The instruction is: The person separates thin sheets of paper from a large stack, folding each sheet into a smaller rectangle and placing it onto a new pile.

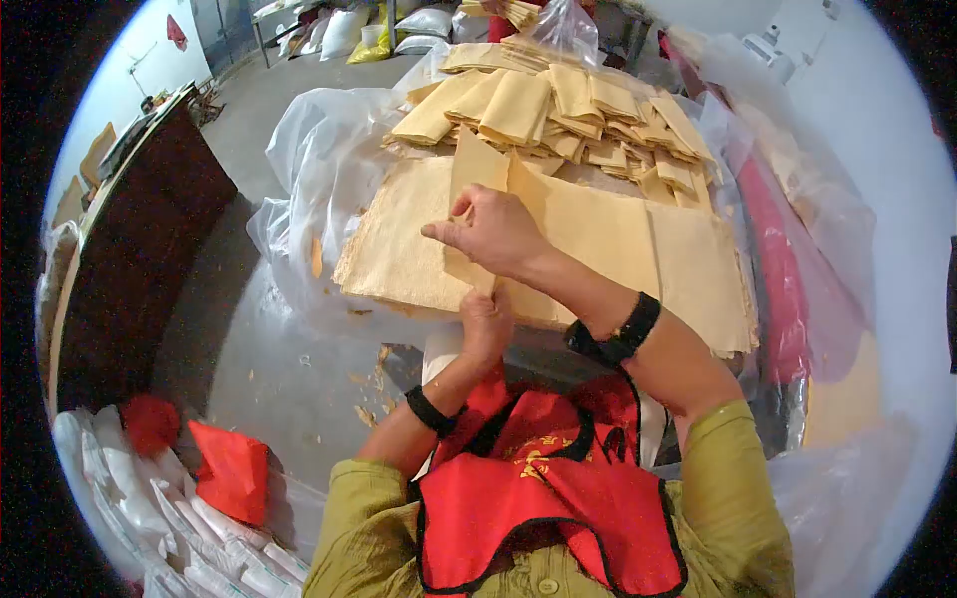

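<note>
A thin tan sheet stands partly raised above a wide stack of similar tan sheets. My left hand is closed on the raised sheet's near edge, at the front of the stack. Higher up, my right hand is closed with its thumb pointing left, against the same sheet; its hidden fingertips appear to pinch it. To the right, more flat sheets lie side by side in the stack.
Folded tan bundles are heaped at the back of the table. Clear plastic film drapes its left side, pink plastic its right. A dark panel stands left; white sacks and a red cloth lie lower left.
</note>
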{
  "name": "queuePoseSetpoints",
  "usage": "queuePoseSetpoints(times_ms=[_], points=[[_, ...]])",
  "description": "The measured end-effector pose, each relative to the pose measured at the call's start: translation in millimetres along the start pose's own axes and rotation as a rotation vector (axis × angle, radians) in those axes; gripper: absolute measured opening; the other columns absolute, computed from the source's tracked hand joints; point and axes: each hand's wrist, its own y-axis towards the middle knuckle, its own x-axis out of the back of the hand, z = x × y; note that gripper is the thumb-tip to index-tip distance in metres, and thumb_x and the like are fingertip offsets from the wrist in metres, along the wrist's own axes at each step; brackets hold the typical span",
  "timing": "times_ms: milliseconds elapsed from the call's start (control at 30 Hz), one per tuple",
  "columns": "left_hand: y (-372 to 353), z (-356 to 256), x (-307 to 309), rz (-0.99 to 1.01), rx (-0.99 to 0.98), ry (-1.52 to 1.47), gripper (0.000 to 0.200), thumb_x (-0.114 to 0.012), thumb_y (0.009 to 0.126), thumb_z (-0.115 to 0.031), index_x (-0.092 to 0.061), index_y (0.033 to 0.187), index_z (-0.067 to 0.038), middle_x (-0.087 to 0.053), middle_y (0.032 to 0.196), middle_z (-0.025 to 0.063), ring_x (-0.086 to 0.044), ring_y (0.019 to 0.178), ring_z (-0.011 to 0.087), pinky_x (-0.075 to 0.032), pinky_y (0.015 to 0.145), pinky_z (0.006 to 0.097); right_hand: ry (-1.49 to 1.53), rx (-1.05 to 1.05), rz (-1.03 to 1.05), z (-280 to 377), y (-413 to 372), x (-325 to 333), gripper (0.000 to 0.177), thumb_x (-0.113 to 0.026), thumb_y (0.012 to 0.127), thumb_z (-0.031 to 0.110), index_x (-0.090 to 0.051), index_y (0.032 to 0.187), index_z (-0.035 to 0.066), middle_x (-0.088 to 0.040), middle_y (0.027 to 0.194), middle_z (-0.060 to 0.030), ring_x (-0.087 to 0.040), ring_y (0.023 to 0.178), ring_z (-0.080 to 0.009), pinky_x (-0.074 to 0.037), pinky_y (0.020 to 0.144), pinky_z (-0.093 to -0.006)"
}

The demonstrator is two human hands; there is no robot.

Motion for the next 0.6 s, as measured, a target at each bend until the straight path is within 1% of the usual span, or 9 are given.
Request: queuePoseSetpoints(times_ms=[33, 167, 233, 333, 433, 500, 533, 567, 600], points=[[-1, 1, 1, 0.011, 0.007, -0.015, 0.010, -0.049, 0.078, -0.007, -0.056, 0.080, 0.000, -0.057, 0.066, 0.0189, -0.058, 0.062, 0.0340, -0.042, 0.053, 0.0384, -0.013, 0.053, 0.001, -2, 2, -3, 0.025, -0.064, 0.072, 0.024, -0.055, 0.073, 0.001, -0.057, 0.059, -0.0079, -0.055, 0.044, -0.0123, -0.044, 0.042, -0.0249], [-5, -16, 0, -0.066, -0.125, -0.047, 0.011, -0.049, 0.078, -0.007, -0.056, 0.080, 0.001, -0.057, 0.066, 0.0195, -0.059, 0.062, 0.0325, -0.043, 0.052, 0.0378, 0.315, -0.097, 0.115, -11, 6, -6, 0.015, -0.058, 0.074, 0.014, -0.055, 0.074, -0.001, -0.057, 0.060, -0.0070, -0.056, 0.049, -0.0115, -0.047, 0.045, -0.0234], [-5, -18, -1, -0.102, -0.093, -0.110, 0.011, -0.049, 0.078, -0.007, -0.057, 0.078, 0.001, -0.057, 0.064, 0.0193, -0.059, 0.060, 0.0316, -0.043, 0.052, 0.0376, 0.389, -0.216, 0.128, 0, 0, 11, 0.011, -0.055, 0.075, 0.009, -0.055, 0.075, -0.002, -0.056, 0.062, -0.0067, -0.057, 0.051, -0.0117, -0.048, 0.046, -0.0239], [-3, -14, -3, -0.077, 0.048, -0.209, 0.013, -0.048, 0.078, -0.007, -0.058, 0.076, 0.001, -0.057, 0.061, 0.0180, -0.059, 0.057, 0.0304, -0.043, 0.051, 0.0373, 0.416, -0.184, 0.031, -11, -1, 13, 0.011, -0.054, 0.076, 0.009, -0.055, 0.078, -0.002, -0.057, 0.064, -0.0079, -0.058, 0.056, -0.0107, -0.048, 0.047, -0.0227], [-2, -26, 0, -0.035, 0.109, -0.245, 0.015, -0.048, 0.078, -0.008, -0.059, 0.076, 0.002, -0.059, 0.061, 0.0153, -0.058, 0.056, 0.0272, -0.044, 0.052, 0.0359, 0.489, -0.193, -0.037, -15, -13, 21, 0.016, -0.053, 0.078, 0.013, -0.055, 0.083, -0.002, -0.060, 0.072, -0.0119, -0.061, 0.061, -0.0172, -0.049, 0.053, -0.0268], [-2, -37, 12, 0.039, 0.148, -0.108, 0.014, -0.050, 0.078, -0.008, -0.059, 0.080, 0.002, -0.061, 0.066, 0.0118, -0.058, 0.059, 0.0224, -0.044, 0.054, 0.0331, 0.170, -0.103, -0.032, -33, -34, 35, 0.027, -0.053, 0.080, 0.021, -0.054, 0.094, -0.001, -0.059, 0.088, -0.0167, -0.059, 0.078, -0.0246, -0.048, 0.067, -0.0329], [1, -15, 15, 0.010, -0.003, 0.081, 0.014, -0.051, 0.078, -0.008, -0.059, 0.084, 0.002, -0.061, 0.070, 0.0100, -0.057, 0.063, 0.0195, -0.044, 0.056, 0.0311, 0.007, -0.060, -0.027, -46, -46, 43, 0.033, -0.053, 0.080, 0.026, -0.054, 0.099, -0.001, -0.058, 0.096, -0.0191, -0.059, 0.086, -0.0282, -0.047, 0.074, -0.0359], [5, 23, 17, -0.022, -0.158, 0.269, 0.014, -0.052, 0.078, -0.007, -0.058, 0.088, 0.001, -0.061, 0.074, 0.0082, -0.056, 0.066, 0.0167, -0.044, 0.058, 0.0291, -0.157, -0.033, -0.027, -68, -64, 45, 0.039, -0.052, 0.080, 0.030, -0.051, 0.105, 0.000, -0.054, 0.104, -0.0197, -0.054, 0.094, -0.0305, -0.042, 0.080, -0.0388], [5, 23, 15, -0.014, -0.152, 0.223, 0.016, -0.053, 0.077, -0.005, -0.058, 0.091, 0.001, -0.061, 0.079, 0.0074, -0.056, 0.070, 0.0154, -0.044, 0.061, 0.0281, -0.319, -0.004, -0.027, -94, -86, 41, 0.045, -0.052, 0.080, 0.035, -0.048, 0.111, 0.002, -0.050, 0.111, -0.0203, -0.049, 0.102, -0.0329, -0.038, 0.086, -0.0417]])
